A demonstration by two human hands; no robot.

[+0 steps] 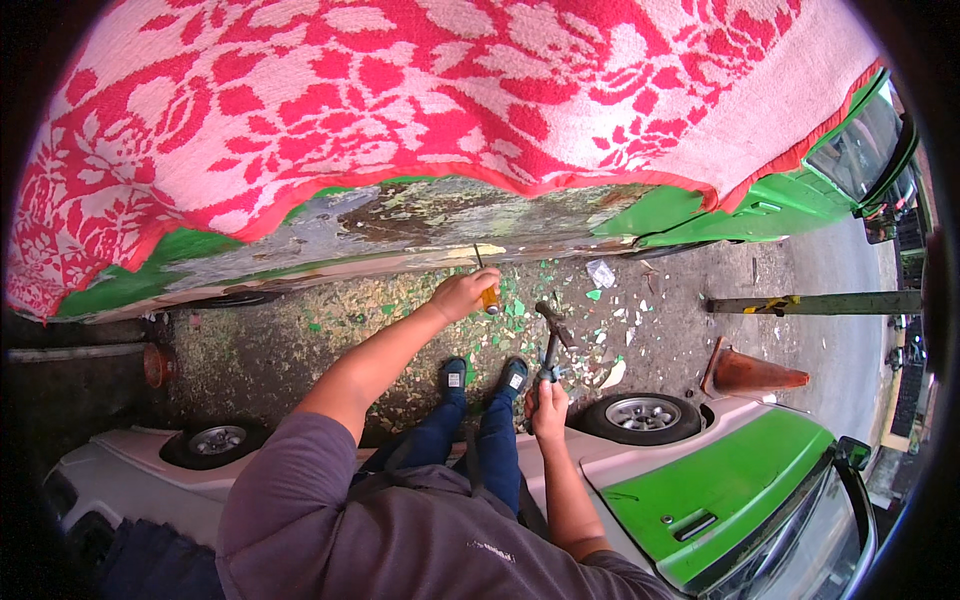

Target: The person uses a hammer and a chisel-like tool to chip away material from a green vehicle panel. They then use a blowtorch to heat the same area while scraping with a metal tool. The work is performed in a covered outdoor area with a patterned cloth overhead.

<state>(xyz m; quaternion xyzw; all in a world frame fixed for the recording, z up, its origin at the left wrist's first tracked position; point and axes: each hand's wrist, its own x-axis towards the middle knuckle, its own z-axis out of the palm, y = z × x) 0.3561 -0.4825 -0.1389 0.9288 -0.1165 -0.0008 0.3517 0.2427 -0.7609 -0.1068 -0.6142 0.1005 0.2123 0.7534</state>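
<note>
My left hand point(462, 295) is closed round the amber handle of a screwdriver point(490, 300), whose thin shaft points away from me. Its tip comes up to the lower edge of a car's side panel point(430, 222); whether it touches cannot be made out. That panel is stripped and scraped, with brown, grey and pale yellow patches amid green paint. Lower and to the right, my right hand point(547, 408) grips a hammer point(553, 335) by its handle, head upward and apart from the screwdriver. A red and pink flowered blanket point(400, 100) drapes over the car above the panel.
Green and cream paint chips point(515, 310) litter the ground around my feet. Close behind me stands a second car with a green door point(710, 490). On the right are an orange traffic cone point(755, 372) and a green post point(850, 303); an orange bucket point(158, 366) is at left.
</note>
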